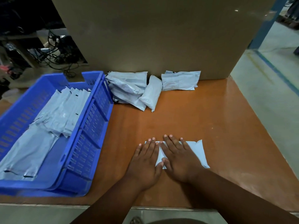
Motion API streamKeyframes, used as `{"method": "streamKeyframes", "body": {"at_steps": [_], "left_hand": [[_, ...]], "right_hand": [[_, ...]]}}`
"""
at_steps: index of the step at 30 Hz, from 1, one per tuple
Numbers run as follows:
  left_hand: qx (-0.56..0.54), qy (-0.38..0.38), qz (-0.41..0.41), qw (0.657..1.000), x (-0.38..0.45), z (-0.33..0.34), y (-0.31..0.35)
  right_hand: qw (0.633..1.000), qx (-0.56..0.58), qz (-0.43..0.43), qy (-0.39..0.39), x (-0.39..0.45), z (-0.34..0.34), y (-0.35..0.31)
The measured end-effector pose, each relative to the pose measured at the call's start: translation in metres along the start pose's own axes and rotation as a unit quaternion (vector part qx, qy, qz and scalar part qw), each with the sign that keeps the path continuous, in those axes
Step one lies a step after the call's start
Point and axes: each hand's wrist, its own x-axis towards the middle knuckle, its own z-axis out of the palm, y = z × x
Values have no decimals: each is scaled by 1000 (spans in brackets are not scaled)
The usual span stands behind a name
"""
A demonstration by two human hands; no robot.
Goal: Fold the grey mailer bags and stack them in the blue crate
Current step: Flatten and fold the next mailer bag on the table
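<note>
Large cardboard box [153, 34] at rear of tabletop [210, 118]. Blue crate [90, 126] at left, holding many folded grey bags [53, 120]. Abt 3 unfolded bundles [129, 89] waiting nr box. Current mailer bag [196, 151] flat nr front edge, pinned under left hand [145, 160] & right hand [178, 159]; fingers straight, slightly spread, pressing. Est. past halfway.

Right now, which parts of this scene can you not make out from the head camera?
- Mailer bag under the hands: the left hand and right hand cover its middle, so its fold lines are hidden.
- Blue crate: the left frame edge cuts it off.
- Folded bags in the crate: they overlap, so no count.
- Unfolded pile: the bags overlap.
</note>
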Motion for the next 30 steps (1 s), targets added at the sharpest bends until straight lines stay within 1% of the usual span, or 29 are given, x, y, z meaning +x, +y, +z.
{"method": "streamKeyframes", "body": {"at_steps": [6, 8, 11, 13, 15, 19, 24, 30], "left_hand": [[3, -40, -22, 999, 0, -7, 2], [0, -43, -18, 999, 2, -16, 7], [-8, -13, 43, 999, 5, -26, 26], [-20, -2, 86, 996, 10, -25, 45], [-24, -3, 104, 994, 18, -17, 65], [-7, -31, 97, 995, 27, 1, 82], [13, -30, 103, 994, 26, 6, 82], [1, -43, 94, 995, 26, 3, 82]], "right_hand": [[1000, 0, 3, -20, -4, -13, 3], [1000, 3, 17, -3, -17, -23, 9], [999, -9, 38, 37, -47, -32, 24], [998, -14, 56, 38, -65, -32, 33], [997, -25, 66, 20, -78, -29, 42], [998, -25, 55, -12, -90, -20, 56], [999, -15, 43, -2, -87, -14, 59], [999, -16, 45, -4, -88, -16, 60]]}}
